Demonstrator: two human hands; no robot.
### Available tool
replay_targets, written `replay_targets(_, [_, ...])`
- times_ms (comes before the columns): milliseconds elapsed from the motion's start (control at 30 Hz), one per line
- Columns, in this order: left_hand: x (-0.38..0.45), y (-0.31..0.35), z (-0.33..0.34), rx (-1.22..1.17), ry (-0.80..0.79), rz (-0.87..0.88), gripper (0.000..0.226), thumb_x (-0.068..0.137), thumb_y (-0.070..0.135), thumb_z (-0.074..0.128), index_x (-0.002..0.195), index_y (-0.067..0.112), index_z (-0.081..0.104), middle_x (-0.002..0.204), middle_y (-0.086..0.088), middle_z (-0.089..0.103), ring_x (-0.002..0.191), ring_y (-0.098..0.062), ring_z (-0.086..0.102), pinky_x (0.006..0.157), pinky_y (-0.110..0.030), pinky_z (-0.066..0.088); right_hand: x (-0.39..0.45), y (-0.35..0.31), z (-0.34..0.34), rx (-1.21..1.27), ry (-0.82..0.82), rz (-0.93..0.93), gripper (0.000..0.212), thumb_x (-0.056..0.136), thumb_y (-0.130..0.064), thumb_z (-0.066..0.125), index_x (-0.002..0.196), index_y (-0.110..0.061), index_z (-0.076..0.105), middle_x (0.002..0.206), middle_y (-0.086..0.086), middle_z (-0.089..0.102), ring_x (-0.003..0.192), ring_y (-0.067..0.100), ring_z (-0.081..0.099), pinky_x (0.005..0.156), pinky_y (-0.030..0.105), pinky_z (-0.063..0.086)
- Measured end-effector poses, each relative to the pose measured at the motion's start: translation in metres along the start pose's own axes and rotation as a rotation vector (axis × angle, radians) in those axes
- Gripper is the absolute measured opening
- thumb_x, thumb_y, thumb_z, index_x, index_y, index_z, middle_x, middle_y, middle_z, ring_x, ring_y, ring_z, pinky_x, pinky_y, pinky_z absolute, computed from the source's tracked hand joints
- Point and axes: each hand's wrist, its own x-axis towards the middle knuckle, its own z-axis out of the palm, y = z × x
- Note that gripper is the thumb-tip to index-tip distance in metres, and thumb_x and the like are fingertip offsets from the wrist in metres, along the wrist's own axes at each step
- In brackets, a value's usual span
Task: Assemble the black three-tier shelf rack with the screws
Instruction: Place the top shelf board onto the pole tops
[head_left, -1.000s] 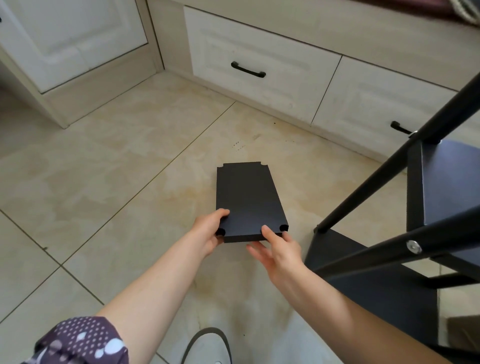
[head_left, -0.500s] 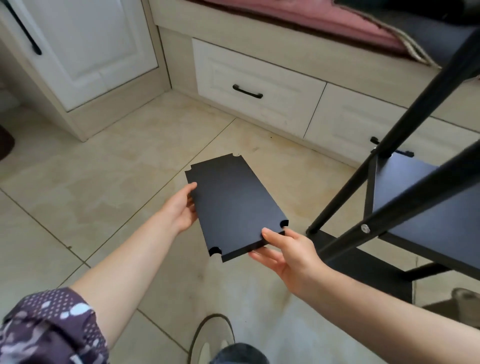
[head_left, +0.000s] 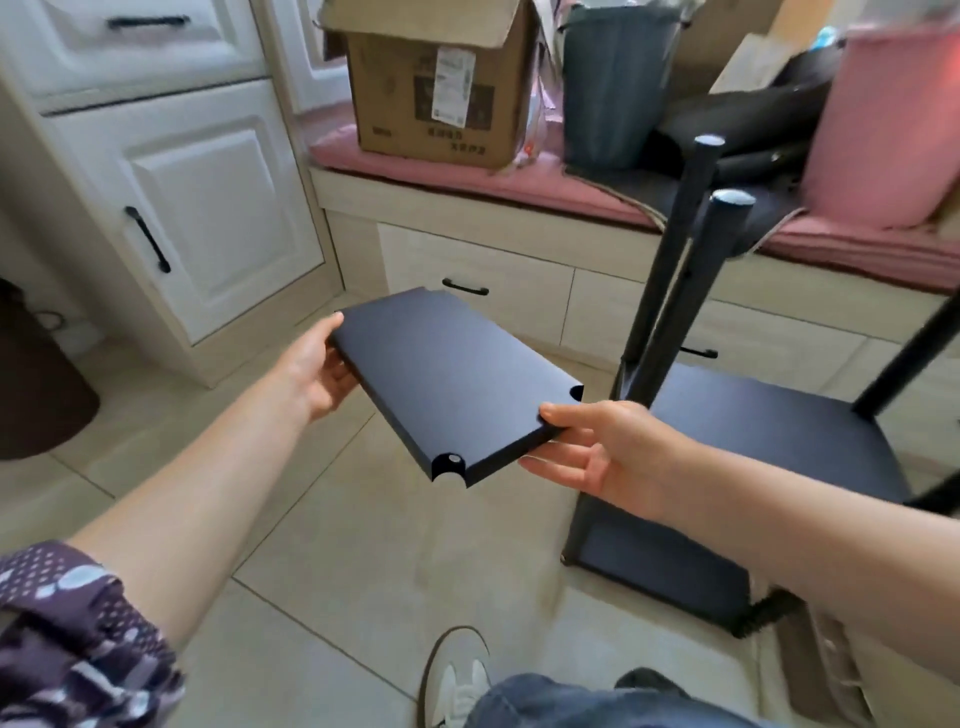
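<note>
My left hand (head_left: 317, 369) holds the far left edge of the shelf board (head_left: 452, 384), thumb on top and fingers curled under. My right hand (head_left: 597, 452) pinches the near right corner, thumb on the top face, the other fingers spread loosely beneath. The board hangs in the air between them, above the floor (head_left: 363, 571) and just left of the half-built rack (head_left: 727, 441), not touching it.

This is a light grip on a slick, flat panel. If either thumb relaxes, I judge the board would tip and drop onto the tiles, or swing into the rack's posts (head_left: 691, 249) and scuff them. Feeding it in crooked could jam a corner notch (head_left: 448, 465) against a post instead of seating round it.

The board lies nearly flat, tilted a little down toward me. Its long axis runs from near right to far left, the far short end pointing toward the white cabinet (head_left: 208, 208) and the drawers (head_left: 467, 291). Beyond, a cardboard box (head_left: 431, 88) sits on the pink cushion (head_left: 467, 171).
</note>
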Motion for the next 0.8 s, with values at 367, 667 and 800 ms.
replay_targets(367, [-0.109, 0.071, 0.015, 0.117, -0.127, -0.019, 0.019, 0.098, 0.029, 0.057, 0.084, 0.017, 0.061, 0.06, 0.003, 0.069, 0.049, -0.01, 0.068, 0.043, -0.022, 0.053, -0.118, -0.068, -0.034, -0.123, -0.05, -0.102, 0.02, 0.087, -0.007, 0.068, 0.105, -0.007, 0.058, 0.099, 0.019, 0.074, 0.082, 0.031, 0.075, 0.062, 0.037, 0.06])
replay_targets(667, [-0.166, 0.088, 0.061, 0.091, -0.319, 0.003, 0.018, 0.095, 0.025, 0.059, 0.09, 0.008, 0.061, 0.066, -0.001, 0.068, 0.057, -0.012, 0.071, 0.049, -0.024, 0.058, -0.167, -0.123, -0.074, -0.097, 0.068, -0.283, 0.008, 0.088, -0.015, 0.067, 0.093, -0.011, 0.063, 0.079, 0.009, 0.073, 0.061, 0.02, 0.071, 0.055, 0.03, 0.059])
replay_targets(800, [-0.177, 0.09, 0.094, 0.097, -0.395, 0.004, 0.018, 0.094, 0.022, 0.06, 0.096, 0.005, 0.059, 0.068, -0.005, 0.071, 0.058, -0.016, 0.072, 0.048, -0.025, 0.057, -0.181, -0.151, -0.094, -0.069, 0.122, -0.328, 0.011, 0.091, -0.018, 0.065, 0.093, -0.008, 0.064, 0.077, 0.008, 0.072, 0.06, 0.019, 0.071, 0.066, 0.034, 0.059])
